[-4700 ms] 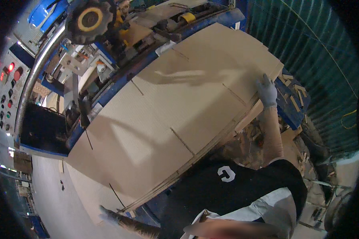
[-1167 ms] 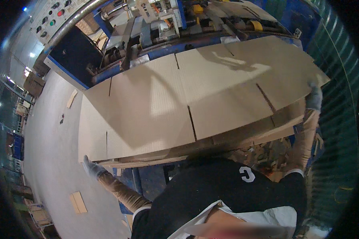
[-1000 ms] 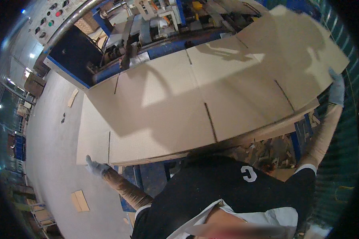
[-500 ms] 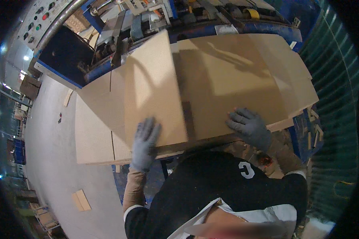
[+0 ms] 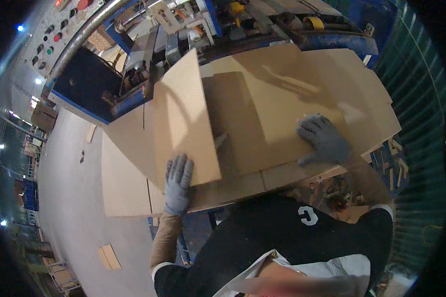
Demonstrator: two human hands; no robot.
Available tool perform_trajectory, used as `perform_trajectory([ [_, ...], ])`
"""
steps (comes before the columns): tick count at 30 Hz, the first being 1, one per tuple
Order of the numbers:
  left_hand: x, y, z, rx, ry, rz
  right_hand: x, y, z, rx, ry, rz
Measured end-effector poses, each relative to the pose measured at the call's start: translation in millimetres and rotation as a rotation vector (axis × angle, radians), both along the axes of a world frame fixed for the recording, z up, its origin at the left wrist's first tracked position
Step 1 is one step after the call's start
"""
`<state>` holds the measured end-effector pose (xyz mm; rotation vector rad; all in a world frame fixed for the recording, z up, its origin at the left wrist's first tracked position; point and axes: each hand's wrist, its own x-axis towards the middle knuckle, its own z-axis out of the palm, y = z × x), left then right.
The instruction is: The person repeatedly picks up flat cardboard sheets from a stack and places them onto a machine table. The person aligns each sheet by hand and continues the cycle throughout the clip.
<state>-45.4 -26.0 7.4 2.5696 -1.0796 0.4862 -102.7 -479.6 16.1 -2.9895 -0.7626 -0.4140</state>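
In front of me lies a stack of flat cardboard sheets (image 5: 126, 180) that stretches out to both sides. A folded cardboard sheet (image 5: 262, 116) rests on top, its left flap (image 5: 186, 123) raised at an angle and throwing a shadow to its right. My left hand (image 5: 178, 183), in a grey glove, lies with fingers stretched on the near left part of that flap. My right hand (image 5: 324, 140), gloved the same way, is spread flat on the right part of the sheet. Whatever lies under the raised flap is partly hidden.
Beyond the stack stands a machine with a blue beam (image 5: 327, 43) and rollers. A control panel (image 5: 54, 32) with buttons is at the far left. Cardboard scraps (image 5: 396, 158) lie at the right, near a green corrugated wall (image 5: 426, 123). Another cardboard piece (image 5: 109, 257) lies on the floor.
The folded sheet has shifted away from me, baring more of the stack's near edge. My right hand has slid forward and right on it; my left hand stays on the flap.
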Motion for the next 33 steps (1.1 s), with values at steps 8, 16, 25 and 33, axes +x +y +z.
perform_trajectory([
  [8,154,-38,-19,-0.129,-0.28,0.076,123,-2,0,0.034,0.058,-0.1],
  [16,164,-43,-10,-0.422,-0.018,0.319,130,-8,-12,0.15,-0.027,-0.471],
  [25,-3,160,-73,-0.854,0.151,1.505,-78,-123,-72,0.339,-0.598,-1.326],
  [33,-9,158,-78,-1.019,-0.066,1.479,-60,-169,-91,0.92,-0.69,-1.284],
])
